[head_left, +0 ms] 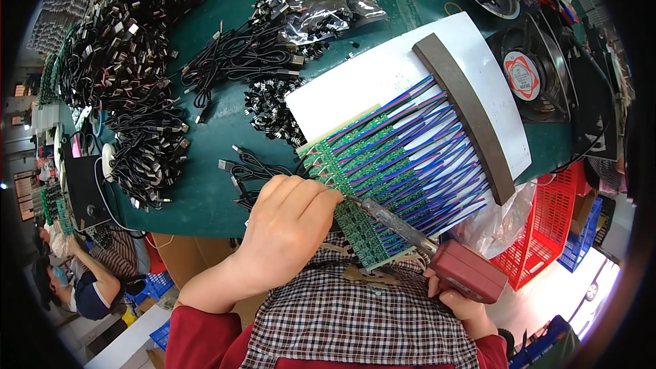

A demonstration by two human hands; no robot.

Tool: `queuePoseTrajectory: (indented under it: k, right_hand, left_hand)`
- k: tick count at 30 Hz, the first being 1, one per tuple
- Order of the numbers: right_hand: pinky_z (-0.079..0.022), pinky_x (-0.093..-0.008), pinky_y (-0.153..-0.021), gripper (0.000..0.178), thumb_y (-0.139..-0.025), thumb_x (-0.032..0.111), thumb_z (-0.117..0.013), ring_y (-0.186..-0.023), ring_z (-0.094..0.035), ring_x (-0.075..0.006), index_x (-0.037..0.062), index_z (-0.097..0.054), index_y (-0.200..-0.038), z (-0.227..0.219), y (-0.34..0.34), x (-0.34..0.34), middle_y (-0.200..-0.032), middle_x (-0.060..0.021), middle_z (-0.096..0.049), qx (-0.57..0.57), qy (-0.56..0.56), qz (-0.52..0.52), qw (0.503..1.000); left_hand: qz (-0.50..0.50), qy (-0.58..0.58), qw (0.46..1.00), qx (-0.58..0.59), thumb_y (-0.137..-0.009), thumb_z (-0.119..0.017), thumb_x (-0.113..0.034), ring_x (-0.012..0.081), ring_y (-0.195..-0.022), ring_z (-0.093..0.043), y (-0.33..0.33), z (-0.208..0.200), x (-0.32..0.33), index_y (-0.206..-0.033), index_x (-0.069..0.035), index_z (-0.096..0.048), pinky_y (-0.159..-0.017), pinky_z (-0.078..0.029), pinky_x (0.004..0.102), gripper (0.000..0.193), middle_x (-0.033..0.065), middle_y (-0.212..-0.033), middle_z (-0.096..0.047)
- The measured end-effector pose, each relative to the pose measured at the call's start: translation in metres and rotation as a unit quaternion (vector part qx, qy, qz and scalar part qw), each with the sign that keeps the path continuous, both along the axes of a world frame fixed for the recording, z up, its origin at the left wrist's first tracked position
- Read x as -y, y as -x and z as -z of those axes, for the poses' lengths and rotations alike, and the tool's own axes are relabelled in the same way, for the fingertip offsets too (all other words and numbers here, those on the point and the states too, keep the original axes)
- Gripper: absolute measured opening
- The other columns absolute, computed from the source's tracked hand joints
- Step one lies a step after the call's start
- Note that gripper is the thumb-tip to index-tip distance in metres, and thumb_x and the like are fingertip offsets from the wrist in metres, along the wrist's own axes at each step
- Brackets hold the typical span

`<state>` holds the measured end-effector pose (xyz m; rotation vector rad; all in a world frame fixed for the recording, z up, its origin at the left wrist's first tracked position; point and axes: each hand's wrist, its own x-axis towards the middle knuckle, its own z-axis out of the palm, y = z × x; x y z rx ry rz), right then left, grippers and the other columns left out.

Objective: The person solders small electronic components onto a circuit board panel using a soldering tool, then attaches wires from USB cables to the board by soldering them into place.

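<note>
My left hand (290,225) is closed in a pinch at the left edge of a panel of small green circuit boards (369,249). What its fingertips hold is hidden. A black USB cable (256,172) lies just behind that hand. In my right hand (461,303) is a red-handled soldering iron (471,272), its tip resting by the board close to my left fingertips. Rows of blue and red wires (437,126) run from the boards to the right. A dark bar (468,123) lies across their far ends, on a white sheet (355,85).
A large heap of black USB cables (130,61) covers the left of the green table (219,212). Behind are a clear bag of black parts (328,7), loose cables (239,58) and a fan (529,72). Red crates (540,225) stand at right. Another person (82,280) sits far left.
</note>
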<state>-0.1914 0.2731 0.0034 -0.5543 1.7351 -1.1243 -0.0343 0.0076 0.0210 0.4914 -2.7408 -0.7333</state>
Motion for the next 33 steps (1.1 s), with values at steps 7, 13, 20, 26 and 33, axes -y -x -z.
queuePoseTrajectory:
  k: [7,13,20,26,33]
  right_hand:
    - [-0.052,-0.0295,-0.069,0.050,-0.068,0.030,-0.075,-0.079,-0.066,-0.0223,-0.0002,-0.062,-0.106,0.001,0.000,0.002,-0.092,-0.0093,-0.067,-0.040,0.013,-0.024,0.999]
    - [-0.052,-0.0291,-0.071,0.047,-0.067,0.022,-0.073,-0.078,-0.066,-0.0230,-0.0004,-0.062,-0.106,-0.003,-0.004,0.012,-0.091,-0.0089,-0.067,0.030,0.024,0.032,0.999]
    - [-0.052,-0.0296,-0.070,0.043,-0.062,0.011,-0.071,-0.080,-0.066,-0.0235,0.0024,-0.065,-0.103,0.003,-0.004,0.002,-0.092,-0.0095,-0.067,-0.037,-0.024,-0.012,0.999]
    - [-0.052,-0.0297,-0.071,0.041,-0.063,0.013,-0.071,-0.082,-0.066,-0.0239,0.0020,-0.065,-0.102,-0.003,0.000,0.004,-0.094,-0.0108,-0.067,-0.048,-0.026,-0.015,0.998]
    - [-0.047,-0.0268,-0.058,0.067,-0.078,0.032,-0.072,-0.071,-0.056,-0.0181,-0.0004,-0.040,-0.128,0.004,0.003,-0.004,-0.108,-0.0163,-0.058,0.035,0.062,-0.044,0.997]
  left_hand:
    - [-0.010,0.005,1.000,-0.002,-0.063,-0.063,0.003,0.0230,-0.071,-0.054,0.001,0.000,-0.001,-0.088,-0.001,-0.059,-0.067,-0.042,0.0351,0.025,0.0076,-0.078,-0.054]
    - [-0.029,-0.018,0.999,-0.003,-0.070,-0.064,0.003,0.0245,-0.069,-0.054,0.001,-0.002,-0.002,-0.084,-0.002,-0.062,-0.065,-0.041,0.0345,0.014,0.0078,-0.077,-0.058]
    - [-0.004,-0.004,1.000,-0.012,-0.063,-0.064,0.003,0.0234,-0.071,-0.053,0.000,0.001,0.000,-0.087,0.000,-0.060,-0.067,-0.041,0.0357,0.024,0.0076,-0.078,-0.053]
    - [-0.018,-0.012,1.000,0.004,-0.070,-0.065,0.002,0.0245,-0.070,-0.054,0.002,-0.002,-0.001,-0.084,-0.001,-0.062,-0.065,-0.041,0.0343,0.015,0.0074,-0.078,-0.057]
    - [-0.015,-0.010,1.000,0.007,-0.070,-0.065,0.001,0.0245,-0.070,-0.053,0.002,-0.004,-0.001,-0.085,-0.002,-0.062,-0.065,-0.041,0.0345,0.015,0.0075,-0.078,-0.057]
